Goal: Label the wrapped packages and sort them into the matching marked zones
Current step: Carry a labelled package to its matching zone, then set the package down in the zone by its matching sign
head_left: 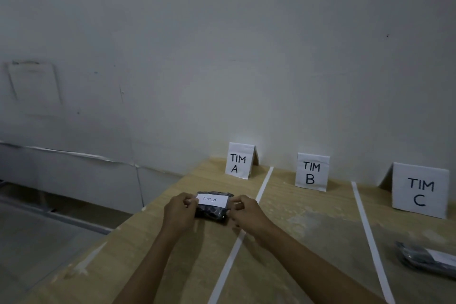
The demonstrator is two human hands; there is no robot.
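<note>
A small package wrapped in black plastic point(212, 212) lies on the wooden table point(172, 261) in the leftmost zone, in front of the folded card reading TIM A point(238, 160). A white label point(212, 199) reading "TIM A" lies across its top. My left hand point(179, 212) grips the package's left end, with the thumb on the label. Its right end is held by my right hand point(246, 212), fingers curled round it. A second wrapped package point(424, 260) with a white label lies at the right edge, in the zone of the TIM C card point(419, 190).
Two white tape strips point(262, 187) point(367, 234) divide the tabletop into three zones. The TIM B card point(312, 171) stands at the back of the middle zone. A grey wall runs behind the table. The table's left edge drops to the floor.
</note>
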